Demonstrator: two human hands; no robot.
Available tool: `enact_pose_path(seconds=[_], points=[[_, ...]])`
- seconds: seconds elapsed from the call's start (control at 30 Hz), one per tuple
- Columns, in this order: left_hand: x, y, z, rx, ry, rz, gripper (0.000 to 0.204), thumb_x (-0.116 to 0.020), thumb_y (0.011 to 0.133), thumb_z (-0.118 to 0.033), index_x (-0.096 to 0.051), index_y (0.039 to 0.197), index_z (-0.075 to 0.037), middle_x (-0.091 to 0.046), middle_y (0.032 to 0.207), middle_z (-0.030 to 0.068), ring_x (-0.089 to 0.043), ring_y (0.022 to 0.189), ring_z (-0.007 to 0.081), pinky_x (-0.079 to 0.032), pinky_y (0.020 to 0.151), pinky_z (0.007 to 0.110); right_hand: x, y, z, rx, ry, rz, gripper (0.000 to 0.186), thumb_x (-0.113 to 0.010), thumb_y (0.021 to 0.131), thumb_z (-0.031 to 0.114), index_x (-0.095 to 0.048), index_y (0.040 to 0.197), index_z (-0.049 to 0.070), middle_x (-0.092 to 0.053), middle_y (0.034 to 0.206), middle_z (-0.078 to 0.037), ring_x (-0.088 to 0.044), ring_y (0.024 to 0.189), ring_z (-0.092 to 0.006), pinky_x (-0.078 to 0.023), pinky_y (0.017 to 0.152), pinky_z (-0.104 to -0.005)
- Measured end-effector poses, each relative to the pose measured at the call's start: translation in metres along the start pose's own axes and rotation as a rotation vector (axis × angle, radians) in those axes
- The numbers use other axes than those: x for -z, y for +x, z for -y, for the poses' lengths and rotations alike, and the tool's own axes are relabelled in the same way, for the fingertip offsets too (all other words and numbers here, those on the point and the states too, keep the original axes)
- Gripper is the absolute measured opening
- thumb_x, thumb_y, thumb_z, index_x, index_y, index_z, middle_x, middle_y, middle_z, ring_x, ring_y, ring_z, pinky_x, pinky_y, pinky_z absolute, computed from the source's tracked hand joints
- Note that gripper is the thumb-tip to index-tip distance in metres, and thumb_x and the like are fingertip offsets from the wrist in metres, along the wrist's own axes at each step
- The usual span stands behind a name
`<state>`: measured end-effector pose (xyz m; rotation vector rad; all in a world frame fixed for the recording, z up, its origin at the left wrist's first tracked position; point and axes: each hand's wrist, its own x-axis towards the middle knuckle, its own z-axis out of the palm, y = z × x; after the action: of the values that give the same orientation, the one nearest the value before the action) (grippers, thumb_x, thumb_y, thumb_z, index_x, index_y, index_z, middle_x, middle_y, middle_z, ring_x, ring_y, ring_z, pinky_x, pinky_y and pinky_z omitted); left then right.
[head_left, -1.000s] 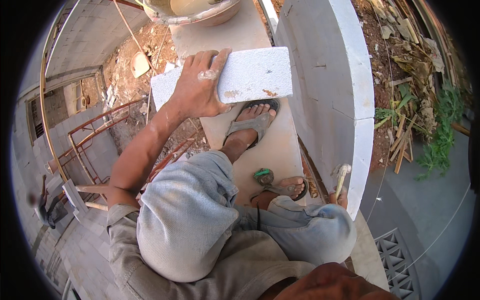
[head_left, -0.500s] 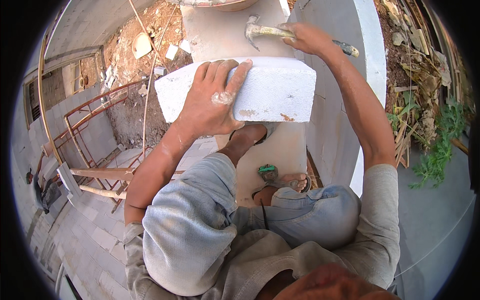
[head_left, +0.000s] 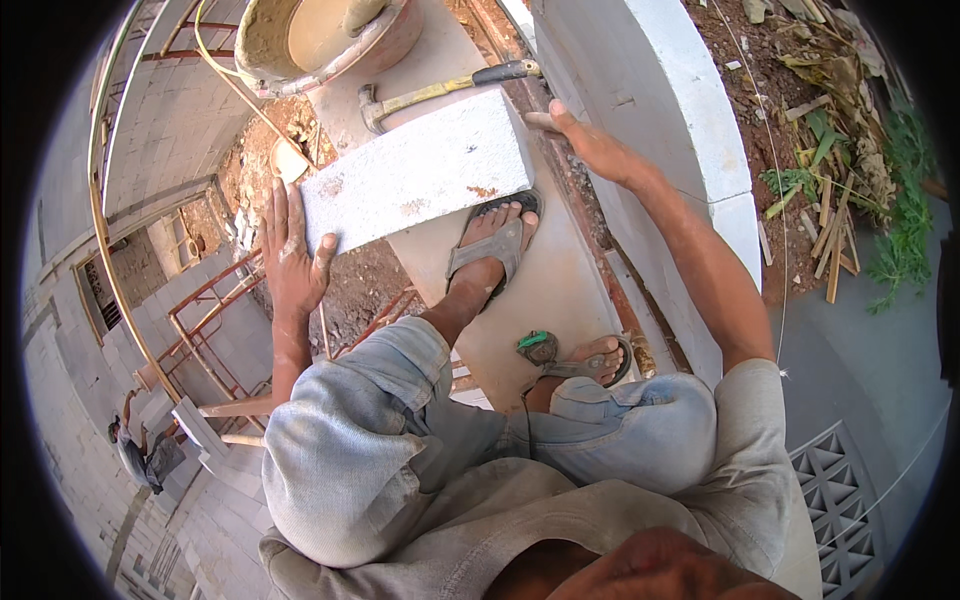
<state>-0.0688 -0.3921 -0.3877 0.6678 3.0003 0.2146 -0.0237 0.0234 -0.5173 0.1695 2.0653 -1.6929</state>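
I squat on a narrow concrete ledge high above the ground. A white lightweight building block is held level in front of my knees, above my sandalled left foot. My left hand clasps its left end, thumb on the front face. My right hand presses flat against its right end, fingers stretched out. A hammer with a yellow shaft and black grip lies on the ledge just beyond the block, touched by neither hand.
A mortar-smeared tub stands at the ledge's far end. A white curved block wall rises on my right. Red scaffold frames and another person are far below on the left. A small green object lies by my right foot.
My right hand has let go of the hammer, which now lies on the ledge, and moved to the block's right end. My left hand slid from the block's top to its left end.
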Motion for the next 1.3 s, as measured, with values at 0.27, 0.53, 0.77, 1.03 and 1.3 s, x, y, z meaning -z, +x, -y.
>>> enact_pose_path(seconds=[0.27, 0.53, 0.77, 1.03, 1.3], points=[[-0.007, -0.006, 0.026, 0.664, -0.446, -0.344, 0.076, -0.035, 0.098, -0.062, -0.035, 0.149, -0.006, -0.034, 0.153, 0.019, -0.029, 0.143, 0.0352, -0.022, 0.117, 0.046, 0.002, -0.035, 0.002, -0.14, 0.058, -0.098, 0.085, -0.017, 0.1, 0.064, -0.048, 0.138, -0.005, -0.053, 0.136, -0.026, -0.054, 0.123, -0.0336, -0.038, 0.106, -0.0419], [-0.021, 0.02, -0.046, 0.103, 0.123, -0.163, 0.081, -0.046, 0.094, -0.061, -0.035, 0.148, -0.001, -0.033, 0.151, 0.027, -0.026, 0.142, 0.0421, -0.019, 0.115, 0.053, 0.029, 0.03, 0.154, 0.659, -0.589, -0.523, 0.046, -0.048, 0.1, 0.042, -0.066, 0.119, 0.003, -0.067, 0.116, -0.019, -0.064, 0.108, -0.033, -0.05, 0.092, -0.0409], [-0.021, 0.048, -0.106, 0.204, 0.069, -0.002, 0.102, -0.049, 0.087, -0.071, -0.028, 0.147, 0.009, -0.022, 0.153, 0.0325, -0.011, 0.145, 0.0483, -0.005, 0.113, 0.066, -0.031, 0.146, 0.274, 0.301, -1.344, -0.129, 0.035, -0.059, 0.09, 0.036, -0.073, 0.104, 0.007, -0.071, 0.103, -0.018, -0.069, 0.093, -0.0329, -0.055, 0.081, -0.0416], [-0.012, 0.062, -0.133, -0.337, -0.471, 0.074, 0.106, -0.063, 0.07, -0.076, -0.033, 0.151, -0.015, -0.027, 0.158, 0.0129, -0.018, 0.147, 0.0355, -0.006, 0.119, 0.06, -0.038, 0.202, 0.273, 0.348, -1.783, 0.175, 0.032, -0.072, 0.081, 0.029, -0.074, 0.101, 0.005, -0.073, 0.089, -0.016, -0.071, 0.087, -0.0304, -0.055, 0.079, -0.0411], [-0.011, 0.066, -0.127, -0.165, -0.369, 0.076, 0.114, -0.072, 0.059, -0.074, -0.036, 0.15, -0.015, -0.042, 0.146, 0.021, -0.029, 0.143, 0.0346, -0.012, 0.12, 0.055, 0.034, 0.169, 0.349, 0.51, -1.98, 0.09, 0.039, -0.068, 0.085, 0.014, -0.061, 0.123, 0.011, -0.072, 0.094, -0.015, -0.07, 0.084, -0.0319, -0.058, 0.073, -0.0437]])
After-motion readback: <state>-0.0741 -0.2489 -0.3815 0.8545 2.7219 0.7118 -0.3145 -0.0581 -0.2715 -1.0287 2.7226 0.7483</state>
